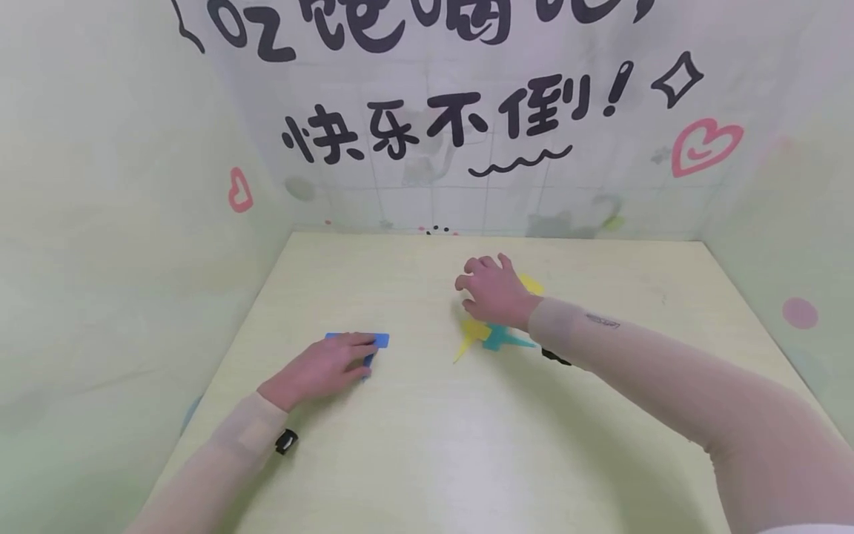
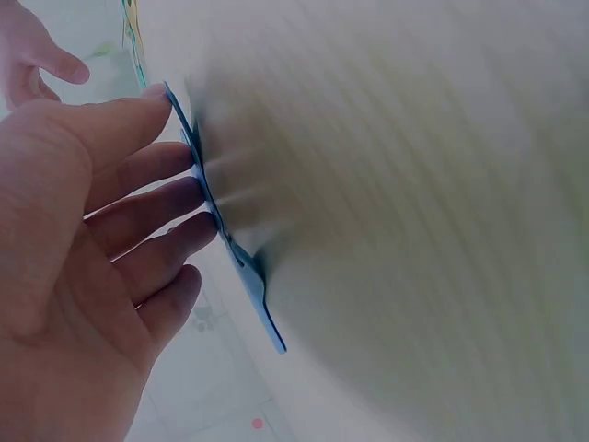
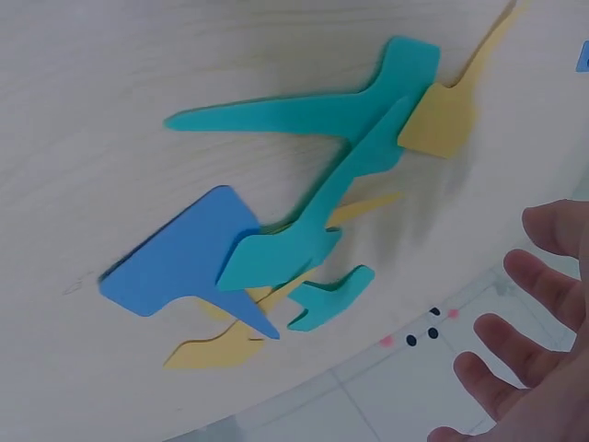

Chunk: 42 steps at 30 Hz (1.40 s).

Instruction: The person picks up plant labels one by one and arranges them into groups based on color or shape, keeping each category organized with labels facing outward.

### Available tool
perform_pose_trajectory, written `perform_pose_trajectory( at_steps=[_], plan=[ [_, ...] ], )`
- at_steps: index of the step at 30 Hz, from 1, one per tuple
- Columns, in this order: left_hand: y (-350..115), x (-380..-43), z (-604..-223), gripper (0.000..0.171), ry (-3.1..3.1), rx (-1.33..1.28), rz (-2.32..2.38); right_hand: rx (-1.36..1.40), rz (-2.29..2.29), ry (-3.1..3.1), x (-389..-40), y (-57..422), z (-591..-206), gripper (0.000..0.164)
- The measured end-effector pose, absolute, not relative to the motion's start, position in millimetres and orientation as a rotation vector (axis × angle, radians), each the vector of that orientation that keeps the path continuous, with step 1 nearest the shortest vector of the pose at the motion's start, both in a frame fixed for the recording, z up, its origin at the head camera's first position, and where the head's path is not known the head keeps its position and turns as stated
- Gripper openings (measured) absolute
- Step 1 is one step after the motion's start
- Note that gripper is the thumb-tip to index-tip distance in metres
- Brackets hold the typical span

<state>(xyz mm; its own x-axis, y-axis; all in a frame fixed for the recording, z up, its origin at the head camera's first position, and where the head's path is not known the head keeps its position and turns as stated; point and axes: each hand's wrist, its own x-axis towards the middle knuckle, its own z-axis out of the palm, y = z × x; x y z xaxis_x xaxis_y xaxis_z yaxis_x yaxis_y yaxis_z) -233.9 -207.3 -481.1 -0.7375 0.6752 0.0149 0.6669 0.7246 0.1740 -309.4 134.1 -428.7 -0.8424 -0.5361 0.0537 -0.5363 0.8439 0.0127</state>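
My left hand (image 1: 320,372) lies over a blue T-shaped plastic plant label (image 1: 382,340) on the left of the table. In the left wrist view its thumb and fingertips touch the thin label (image 2: 246,267), close to the tabletop. Over to the right, my right hand (image 1: 497,292) hovers with loosely bent fingers and nothing between them. Beneath and beside it is a loose pile of similar labels. The right wrist view shows a blue label (image 3: 189,253), overlapping teal labels (image 3: 276,118) and several yellow ones, one yellow label (image 3: 442,122) at the end. The hand hides part of the pile in the head view.
The pale wooden table (image 1: 427,445) is enclosed by light walls, the back wall (image 1: 427,200) carrying black lettering and pink hearts. A black strap part (image 1: 287,442) hangs at the left wrist. The right forearm (image 1: 640,371) reaches across the table's right side.
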Motion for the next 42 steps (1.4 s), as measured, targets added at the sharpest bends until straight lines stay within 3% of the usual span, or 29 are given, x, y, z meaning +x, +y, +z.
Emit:
perform_pose_trajectory(
  at_steps=[14, 21, 30, 42],
  plan=[
    [-211, -235, -481, 0.046, 2.849, 1.103, 0.313, 0.824, 0.081, -2.991, -295, 195, -447, 0.027],
    [-211, -236, -480, 0.043, 2.842, 1.089, 0.341, 0.627, 0.035, -2.949, -283, 226, -460, 0.021],
    [-211, -239, -482, 0.046, 2.847, 1.082, 0.351, 0.461, 0.000, -3.009, -275, 238, -475, 0.043],
    [-212, -240, -483, 0.045, 2.845, 1.083, 0.364, 0.661, 0.053, -2.976, -281, 257, -483, 0.028]
  ],
)
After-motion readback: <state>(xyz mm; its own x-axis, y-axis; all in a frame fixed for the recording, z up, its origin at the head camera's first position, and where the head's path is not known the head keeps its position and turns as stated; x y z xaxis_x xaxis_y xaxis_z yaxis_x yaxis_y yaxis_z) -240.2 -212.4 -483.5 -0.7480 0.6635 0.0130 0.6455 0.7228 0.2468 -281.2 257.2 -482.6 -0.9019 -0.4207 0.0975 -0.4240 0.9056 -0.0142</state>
